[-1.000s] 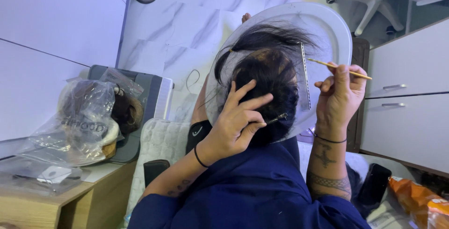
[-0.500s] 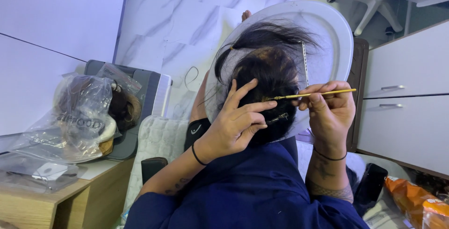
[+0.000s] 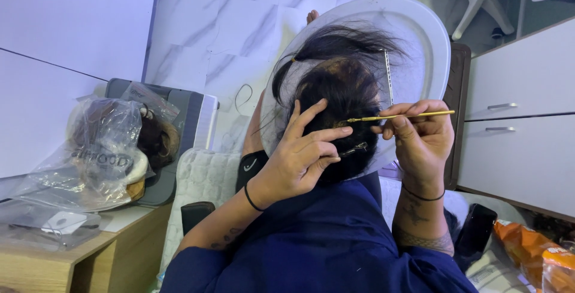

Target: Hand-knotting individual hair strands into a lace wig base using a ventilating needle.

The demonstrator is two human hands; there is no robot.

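Note:
A seated person in a dark blue top point(image 3: 323, 239) has dark hair point(image 3: 341, 95) below me, the head framed by a round white mirror point(image 3: 419, 35). My left hand point(image 3: 299, 155) lies on the hair with the fingers spread, pinning a strand, and a dark hair clip point(image 3: 353, 148) sits by its fingertips. My right hand point(image 3: 419, 143) pinches a thin gold hook needle point(image 3: 398, 115), held level with its tip touching the hair just above my left fingers. A metal comb point(image 3: 388, 77) stands in the hair behind the needle.
A clear plastic bag with hair bundles point(image 3: 108, 149) rests on a grey case at left, above a wooden table point(image 3: 72, 257). White drawers point(image 3: 521, 113) stand at right, with an orange snack bag point(image 3: 533, 251) and a dark phone point(image 3: 476, 233) below. A white quilted cushion point(image 3: 197, 179) lies beside the person.
My right hand has swung the gold needle down from a raised tilt to level, bringing its tip onto the hair beside my left fingers. My left hand stayed on the hair.

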